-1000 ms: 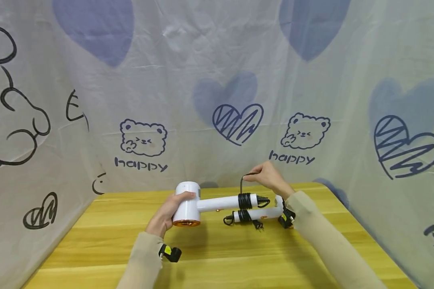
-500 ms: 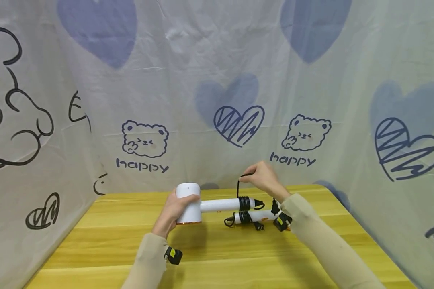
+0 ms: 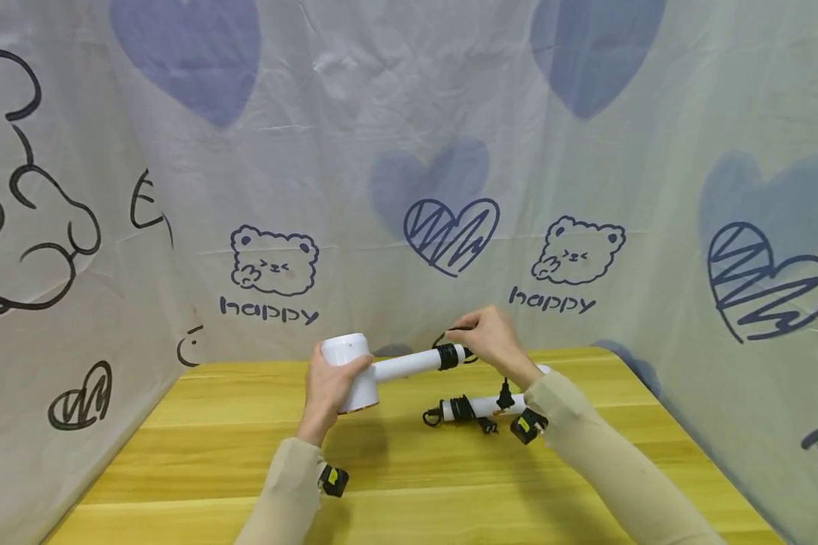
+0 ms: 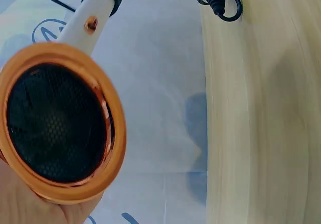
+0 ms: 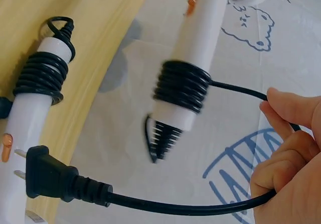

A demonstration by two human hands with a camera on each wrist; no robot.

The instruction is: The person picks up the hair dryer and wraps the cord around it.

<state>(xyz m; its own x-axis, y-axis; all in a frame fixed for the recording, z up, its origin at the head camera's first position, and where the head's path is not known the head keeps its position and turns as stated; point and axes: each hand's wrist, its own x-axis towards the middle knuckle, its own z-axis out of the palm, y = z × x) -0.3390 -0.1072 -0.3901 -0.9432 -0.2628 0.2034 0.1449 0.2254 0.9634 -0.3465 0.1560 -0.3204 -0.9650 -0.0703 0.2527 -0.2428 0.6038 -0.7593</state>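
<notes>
My left hand point(image 3: 327, 386) grips the barrel of a white hair dryer point(image 3: 407, 366), held above the table with its handle pointing right. An orange ring point(image 4: 119, 133) frames its dark mesh end in the left wrist view. Black cord point(image 5: 181, 87) is coiled round the handle near its tip. My right hand point(image 3: 496, 341) pinches the cord's loose stretch between thumb and fingers, just beyond the handle's end. From that hand the two-pin plug point(image 5: 42, 174) hangs free. Below it on the table lies a second white hair dryer point(image 3: 489, 407), its cord also wound round the handle.
The yellow wood-grain table point(image 3: 409, 484) runs back to a pale printed curtain point(image 3: 382, 98), which also closes off both sides. The second dryer's own plug point(image 3: 487, 425) lies at its near side. A small black camera sits on each wrist.
The held dryer's handle has tilted upward toward the right hand, and its coil has risen. The right hand has moved slightly left, keeping hold of the cord. The plug now hangs in sight below it.
</notes>
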